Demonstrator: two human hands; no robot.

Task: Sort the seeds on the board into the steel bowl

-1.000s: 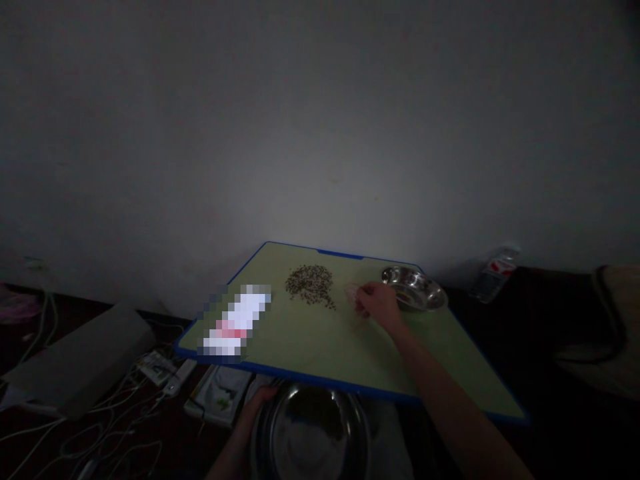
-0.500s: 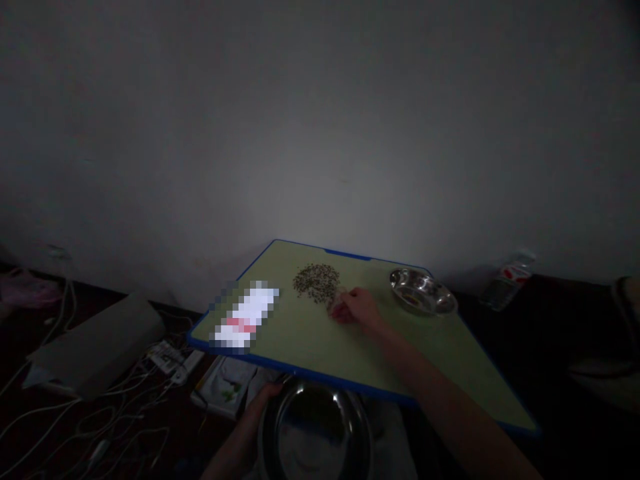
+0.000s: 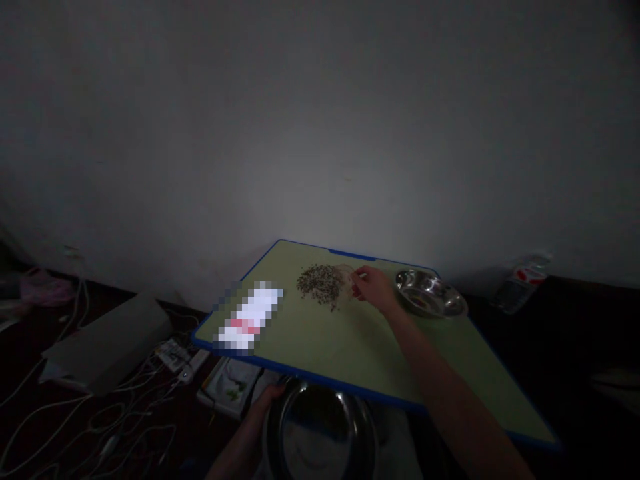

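A pile of small dark and pale grains point(image 3: 320, 283), perhaps seeds, lies on the yellow-green tabletop point(image 3: 345, 347) with a blue rim. At the pile's right edge, my right hand point(image 3: 371, 285) pinches a thin, see-through piece point(image 3: 345, 272) that looks like plastic; its exact kind is unclear. My left hand point(image 3: 264, 408) grips the rim of a shiny metal bowl point(image 3: 371, 440) just below the table's near edge. Dark matter shows in this bowl, too dim to make out. Right of my right hand, a second metal bowl point(image 3: 431, 293) rests on the table.
A blurred-out bright panel point(image 3: 253, 317) lies on the table's left side. Cables point(image 3: 120, 413), a grey box point(image 3: 107, 347) and a pink bag point(image 3: 45, 288) are on the floor at left. A clear bottle point(image 3: 523, 283) lies by the wall at right.
My right hand with the see-through piece has moved up and slightly right along the grain pile. The pile's lower right edge has spread. My left hand still holds the bowl.
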